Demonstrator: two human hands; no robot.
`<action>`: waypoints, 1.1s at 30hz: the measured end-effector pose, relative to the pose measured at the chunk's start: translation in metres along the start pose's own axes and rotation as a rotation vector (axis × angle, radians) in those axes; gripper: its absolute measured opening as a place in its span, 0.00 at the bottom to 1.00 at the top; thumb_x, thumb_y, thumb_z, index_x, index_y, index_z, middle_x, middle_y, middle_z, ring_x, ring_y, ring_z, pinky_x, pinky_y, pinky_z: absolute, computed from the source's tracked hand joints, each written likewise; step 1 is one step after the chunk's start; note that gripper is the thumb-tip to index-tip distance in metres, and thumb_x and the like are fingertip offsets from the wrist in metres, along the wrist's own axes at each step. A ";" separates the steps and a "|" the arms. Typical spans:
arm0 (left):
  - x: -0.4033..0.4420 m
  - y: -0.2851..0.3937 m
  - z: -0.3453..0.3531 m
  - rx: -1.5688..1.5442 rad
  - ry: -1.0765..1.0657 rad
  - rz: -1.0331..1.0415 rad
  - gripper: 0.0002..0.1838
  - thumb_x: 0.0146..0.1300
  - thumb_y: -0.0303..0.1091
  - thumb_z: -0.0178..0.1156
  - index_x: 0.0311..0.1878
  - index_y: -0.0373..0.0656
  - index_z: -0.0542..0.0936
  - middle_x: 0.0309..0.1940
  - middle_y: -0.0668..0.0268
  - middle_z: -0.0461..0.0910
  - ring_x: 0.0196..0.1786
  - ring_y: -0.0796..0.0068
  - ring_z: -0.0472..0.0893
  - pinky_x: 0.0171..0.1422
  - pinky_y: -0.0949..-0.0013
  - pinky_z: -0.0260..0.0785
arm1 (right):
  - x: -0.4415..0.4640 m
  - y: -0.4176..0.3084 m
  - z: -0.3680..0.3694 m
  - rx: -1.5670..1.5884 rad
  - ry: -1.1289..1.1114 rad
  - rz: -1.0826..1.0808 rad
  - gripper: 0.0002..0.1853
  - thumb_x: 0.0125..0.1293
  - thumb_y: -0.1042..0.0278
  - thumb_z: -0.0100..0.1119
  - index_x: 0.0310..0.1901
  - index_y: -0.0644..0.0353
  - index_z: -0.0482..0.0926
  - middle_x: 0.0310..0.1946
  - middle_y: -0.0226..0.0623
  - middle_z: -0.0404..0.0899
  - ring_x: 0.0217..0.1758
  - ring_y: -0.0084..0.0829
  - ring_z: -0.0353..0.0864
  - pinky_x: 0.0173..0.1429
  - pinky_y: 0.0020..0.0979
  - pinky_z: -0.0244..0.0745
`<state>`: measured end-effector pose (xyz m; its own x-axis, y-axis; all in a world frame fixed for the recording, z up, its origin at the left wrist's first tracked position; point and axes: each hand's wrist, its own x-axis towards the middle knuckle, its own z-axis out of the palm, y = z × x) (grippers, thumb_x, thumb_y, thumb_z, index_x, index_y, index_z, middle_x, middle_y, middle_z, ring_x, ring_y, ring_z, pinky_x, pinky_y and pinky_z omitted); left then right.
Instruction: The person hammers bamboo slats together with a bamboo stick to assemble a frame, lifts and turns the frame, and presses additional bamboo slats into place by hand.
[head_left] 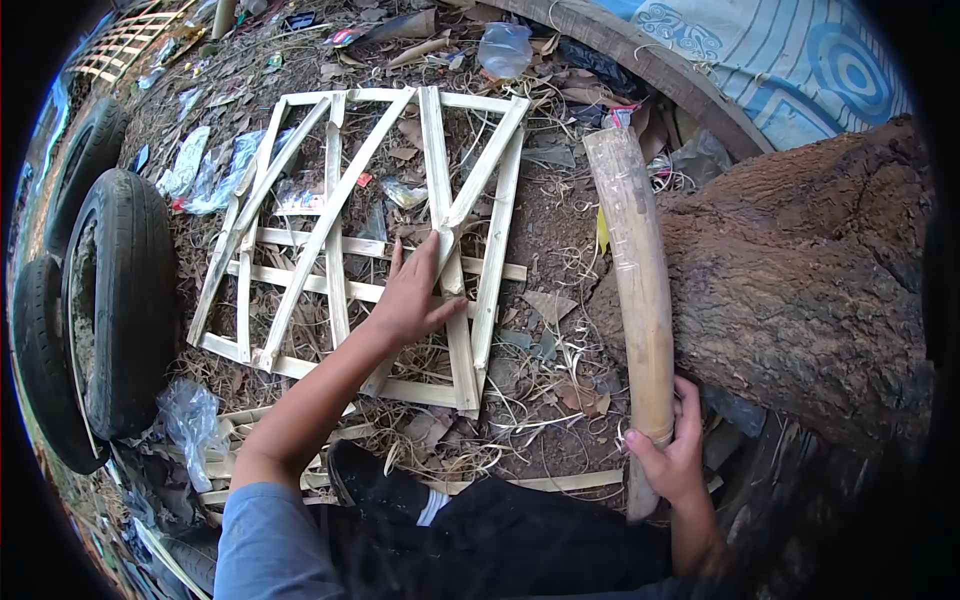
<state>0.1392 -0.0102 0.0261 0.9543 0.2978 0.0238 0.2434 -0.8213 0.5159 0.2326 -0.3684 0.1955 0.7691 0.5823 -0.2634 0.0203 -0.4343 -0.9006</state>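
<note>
A frame of pale split strips, crossed and bent at its corners, lies on the littered ground. My left hand rests on a strip right of the frame's middle, fingers apart, palm down. At the right, my right hand is wrapped round the lower part of a thick, pale, slightly curved wooden piece. That piece stretches away from me beside the brown tree trunk, its far end marked with several notches. More flat strips lie near my legs.
Old tyres stand at the left. A rough tree trunk fills the right side, with a blue and white patterned sheet behind it. Plastic bags, dry leaves and thin shavings are scattered over the soil.
</note>
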 end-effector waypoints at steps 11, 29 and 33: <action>-0.010 -0.022 -0.033 -0.358 0.141 0.002 0.38 0.58 0.30 0.57 0.74 0.42 0.61 0.66 0.49 0.69 0.77 0.51 0.59 0.81 0.44 0.38 | 0.010 0.020 -0.002 -0.052 -0.033 0.008 0.37 0.57 0.74 0.67 0.65 0.69 0.57 0.48 0.46 0.78 0.49 0.29 0.79 0.55 0.33 0.74; 0.054 -0.056 -0.077 0.549 0.020 -0.054 0.18 0.50 0.44 0.72 0.45 0.55 0.83 0.46 0.70 0.79 0.57 0.64 0.74 0.64 0.55 0.58 | 0.013 0.016 0.006 -0.050 -0.010 0.042 0.37 0.57 0.73 0.68 0.65 0.69 0.58 0.47 0.45 0.78 0.48 0.28 0.78 0.54 0.33 0.74; 0.050 -0.059 -0.071 0.598 0.244 0.084 0.20 0.54 0.40 0.70 0.51 0.52 0.81 0.42 0.66 0.81 0.56 0.61 0.75 0.62 0.54 0.60 | 0.015 0.024 0.008 -0.065 -0.024 0.017 0.37 0.57 0.72 0.68 0.65 0.69 0.58 0.47 0.46 0.78 0.48 0.29 0.79 0.55 0.33 0.74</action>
<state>0.1601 0.0876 0.0578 0.9245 0.2652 0.2737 0.2917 -0.9546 -0.0606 0.2397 -0.3647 0.1674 0.7540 0.5907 -0.2874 0.0494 -0.4873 -0.8718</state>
